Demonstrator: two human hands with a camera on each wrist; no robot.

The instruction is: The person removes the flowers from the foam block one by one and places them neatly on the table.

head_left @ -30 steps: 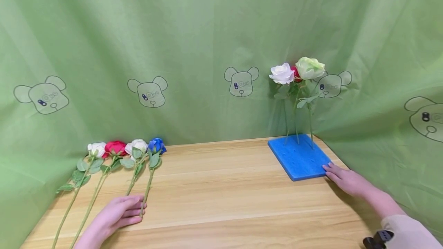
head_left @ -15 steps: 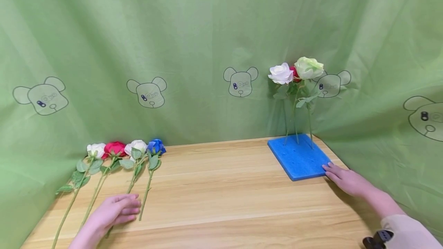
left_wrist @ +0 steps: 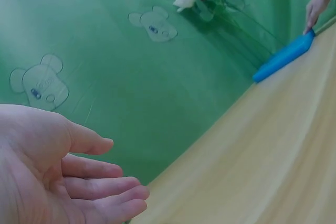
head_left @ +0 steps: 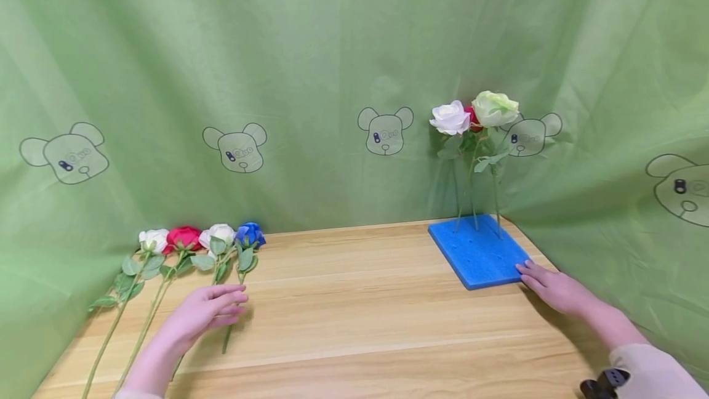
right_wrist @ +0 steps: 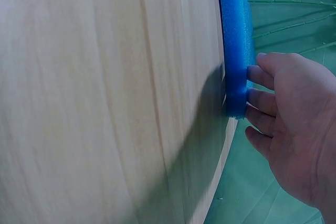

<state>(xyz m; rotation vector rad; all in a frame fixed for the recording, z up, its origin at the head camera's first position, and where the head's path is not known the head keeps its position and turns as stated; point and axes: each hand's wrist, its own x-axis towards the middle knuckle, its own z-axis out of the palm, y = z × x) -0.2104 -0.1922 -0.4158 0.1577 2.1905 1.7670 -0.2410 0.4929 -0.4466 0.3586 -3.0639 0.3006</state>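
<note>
My left hand point(head_left: 204, 313) hovers over the stems of the blue rose point(head_left: 250, 236) and the pinkish-white rose point(head_left: 219, 234), hiding part of both. In the left wrist view its fingers are relaxed, with nothing in the palm. My right hand point(head_left: 556, 291) rests its fingertips on the near right corner of a blue foam board point(head_left: 482, 266). The right wrist view shows those fingers fairly straight against the foam's edge. Upright in the board stand a white rose point(head_left: 450, 118), a red rose point(head_left: 473, 119) and a pale green rose point(head_left: 495, 109).
Left of the hovering hand, a red rose point(head_left: 184, 237) and another white rose point(head_left: 154, 240) lie on the wooden table point(head_left: 354, 300), stems toward me. A green curtain point(head_left: 316, 48) with bear-face prints encloses the table at the back and sides.
My left hand came off the blue rose's stem, drew back slightly left, then rose and moved forward over the stems. The blue rose stays lying there. The right hand has not moved.
</note>
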